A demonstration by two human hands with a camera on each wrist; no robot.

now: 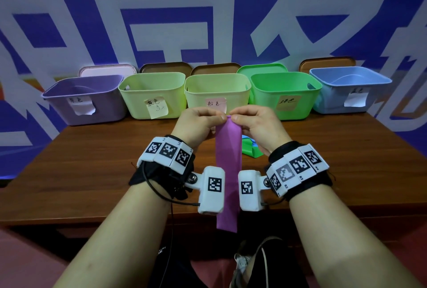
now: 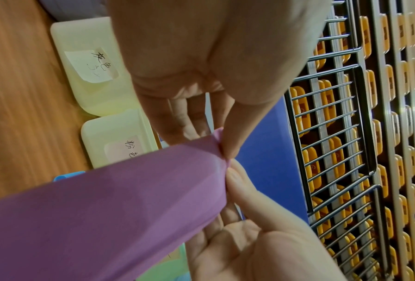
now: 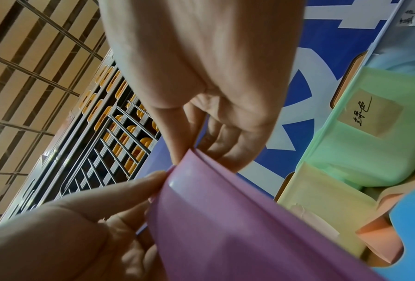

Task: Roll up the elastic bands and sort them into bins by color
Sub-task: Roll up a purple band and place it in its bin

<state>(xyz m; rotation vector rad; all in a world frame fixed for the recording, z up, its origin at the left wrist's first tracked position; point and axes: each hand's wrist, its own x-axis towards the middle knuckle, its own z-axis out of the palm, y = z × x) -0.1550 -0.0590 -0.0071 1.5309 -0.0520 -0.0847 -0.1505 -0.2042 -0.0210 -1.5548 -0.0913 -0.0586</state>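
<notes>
Left hand [image 1: 198, 126] pinching the top left corner of a flat, stretchy purple elastic band [image 1: 228, 172], thumb and forefinger closed on its short upper edge; right hand [image 1: 256, 126] pinching the top right corner the same way, both sets of fingertips nearly touching at the middle of that edge. Held up above the brown wooden table [image 1: 92, 167], not resting on it. From the pinch, long axis running straight down and toward the near side, between the two wrists, lower end hanging free past the near table edge. Both hands equally close to the band's top; neither near the free end, so any rolling probably starts from the pinched edge downward. Band appears doubled, two layers visible at the top edge in the right wrist view.

Farther out, just right of the band on the table, a small heap of green and blue bands [image 1: 251, 149]. Along the far edge, a row of five open plastic bins, each with a handwritten paper label: purple bin [image 1: 87, 100] far left, well apart from the hands, then two pale yellow-green, one green, one light blue. Likely destination the purple one, up and to the left of the hands.
</notes>
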